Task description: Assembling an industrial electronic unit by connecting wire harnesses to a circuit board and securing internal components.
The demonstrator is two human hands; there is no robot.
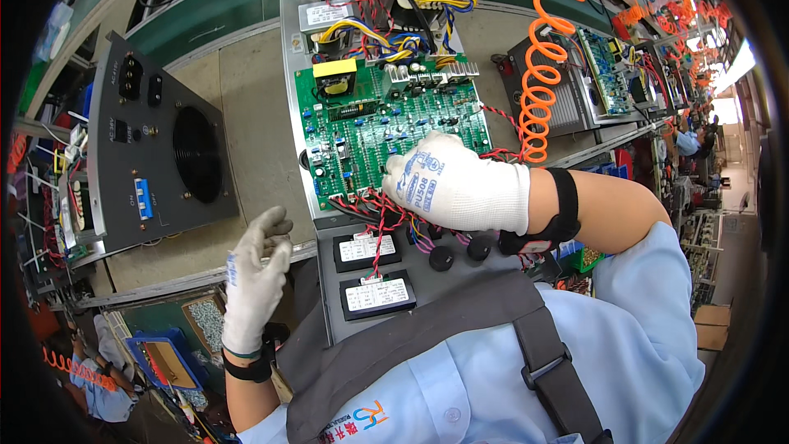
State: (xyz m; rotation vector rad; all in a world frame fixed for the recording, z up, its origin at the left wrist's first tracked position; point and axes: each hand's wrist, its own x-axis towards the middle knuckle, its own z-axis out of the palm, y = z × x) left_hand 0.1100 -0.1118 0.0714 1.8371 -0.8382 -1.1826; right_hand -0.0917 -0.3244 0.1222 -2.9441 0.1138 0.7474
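Observation:
A green circuit board (394,127), crowded with small parts and a yellow-topped transformer (335,78), lies in a metal chassis (289,107) in front of me. My right hand (452,182), in a white glove, rests closed on the board's near right area. Its fingertips are hidden, so what they grip cannot be made out. Red and black twisted wires (382,218) run along the board's near edge beside it. My left hand (259,275), gloved too, hovers left of the chassis with fingers apart, holding nothing. Two black modules with white labels (376,294) sit on the chassis's near panel.
A dark grey housing panel (160,140) with a round fan opening and a blue switch stands at left. An orange coiled hose (542,74) hangs at right, near another chassis (559,86). Metal boxes with yellow and blue wires (394,45) fill the far end. A blue bin (168,362) stands lower left.

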